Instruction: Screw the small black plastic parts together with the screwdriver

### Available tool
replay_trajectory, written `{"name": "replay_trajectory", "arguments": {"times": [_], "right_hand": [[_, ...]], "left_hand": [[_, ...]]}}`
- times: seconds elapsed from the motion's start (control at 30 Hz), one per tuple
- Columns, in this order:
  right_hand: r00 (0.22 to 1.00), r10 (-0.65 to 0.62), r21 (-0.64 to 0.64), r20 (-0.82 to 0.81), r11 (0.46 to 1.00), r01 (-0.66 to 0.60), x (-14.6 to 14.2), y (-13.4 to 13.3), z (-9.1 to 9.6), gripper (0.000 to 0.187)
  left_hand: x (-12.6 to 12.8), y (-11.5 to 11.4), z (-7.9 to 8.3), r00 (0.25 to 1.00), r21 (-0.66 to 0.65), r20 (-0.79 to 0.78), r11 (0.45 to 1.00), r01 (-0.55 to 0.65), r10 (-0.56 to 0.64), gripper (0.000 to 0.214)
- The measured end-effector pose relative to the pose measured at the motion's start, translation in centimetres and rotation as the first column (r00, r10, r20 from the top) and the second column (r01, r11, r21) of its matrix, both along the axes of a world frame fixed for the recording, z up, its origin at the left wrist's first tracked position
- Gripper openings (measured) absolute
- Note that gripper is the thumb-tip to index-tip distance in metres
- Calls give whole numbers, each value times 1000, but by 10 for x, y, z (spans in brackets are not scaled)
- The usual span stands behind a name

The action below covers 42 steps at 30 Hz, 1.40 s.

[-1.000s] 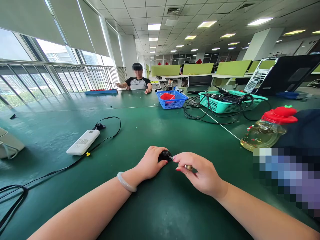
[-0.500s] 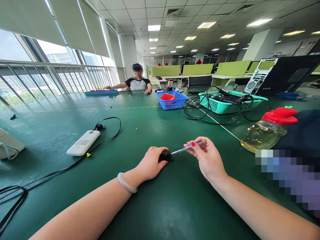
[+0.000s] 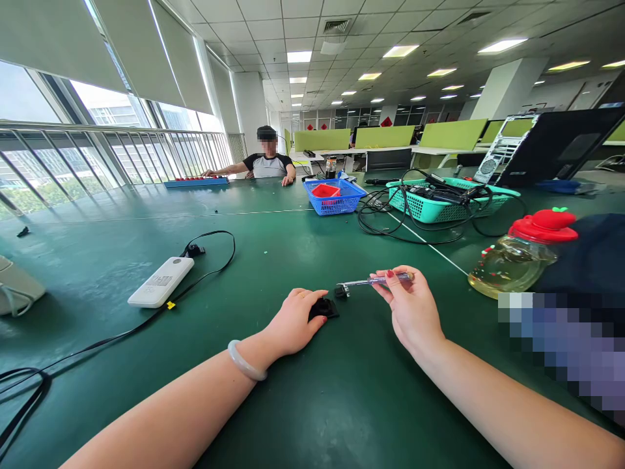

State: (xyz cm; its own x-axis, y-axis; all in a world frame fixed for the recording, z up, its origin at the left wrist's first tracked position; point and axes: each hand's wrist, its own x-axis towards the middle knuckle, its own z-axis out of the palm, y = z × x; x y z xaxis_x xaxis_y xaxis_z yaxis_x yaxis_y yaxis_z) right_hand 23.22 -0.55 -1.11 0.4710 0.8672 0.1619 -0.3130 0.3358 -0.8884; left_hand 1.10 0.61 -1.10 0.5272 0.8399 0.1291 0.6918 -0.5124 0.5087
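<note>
My left hand [image 3: 299,320] is closed around a small black plastic piece [image 3: 328,308] with a flat base, gripped between thumb and fingers at the table. In my right hand [image 3: 410,299], a slim screwdriver [image 3: 359,282] with a clear, purplish handle is pinched and points left. A smaller black part [image 3: 342,292] with a shiny metal bit sits at the screwdriver's tip, apart from the piece in my left hand. Whether this part rests on the table or hangs from the tip, I cannot tell.
A white power bank [image 3: 162,281] with a black cable lies to the left. At the right stands a red-lidded bottle [image 3: 512,260]. Farther back are a blue basket [image 3: 334,203] and a teal basket [image 3: 439,207] with cables. A person [image 3: 267,163] sits across the table.
The small black part has come away from the piece under my left hand. My right hand and the screwdriver have moved slightly right and up. My left hand stays nearly in place.
</note>
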Motion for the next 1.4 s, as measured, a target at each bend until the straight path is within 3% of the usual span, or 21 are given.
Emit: {"name": "replay_trajectory", "arguments": {"times": [0.27, 0.6, 0.87, 1.07, 1.27, 1.4], "right_hand": [[905, 34, 145, 423, 984, -105, -10, -18, 3, 40], [843, 127, 105, 523, 972, -212, -7, -15, 0, 38], [685, 118, 147, 718, 937, -316, -11, -26, 5, 29], [757, 38, 236, 652, 939, -250, -12, -24, 0, 24], [822, 138, 128, 553, 961, -247, -7, -14, -3, 32], [819, 186, 90, 542, 957, -277, -5, -12, 0, 33]], "left_hand": [[0, -2, 3, 999, 1, 35, 1000, 22, -22, 49], [1, -2, 9, 999, -32, 29, 999, 19, -18, 47], [2, -3, 9, 1000, -24, 5, 1000, 10, -10, 48], [1, -3, 9, 1000, -13, 5, 1000, 18, -18, 43], [0, -2, 8, 999, -11, 2, 999, 32, -32, 43], [2, -2, 8, 999, -6, -6, 999, 41, -41, 44]]}}
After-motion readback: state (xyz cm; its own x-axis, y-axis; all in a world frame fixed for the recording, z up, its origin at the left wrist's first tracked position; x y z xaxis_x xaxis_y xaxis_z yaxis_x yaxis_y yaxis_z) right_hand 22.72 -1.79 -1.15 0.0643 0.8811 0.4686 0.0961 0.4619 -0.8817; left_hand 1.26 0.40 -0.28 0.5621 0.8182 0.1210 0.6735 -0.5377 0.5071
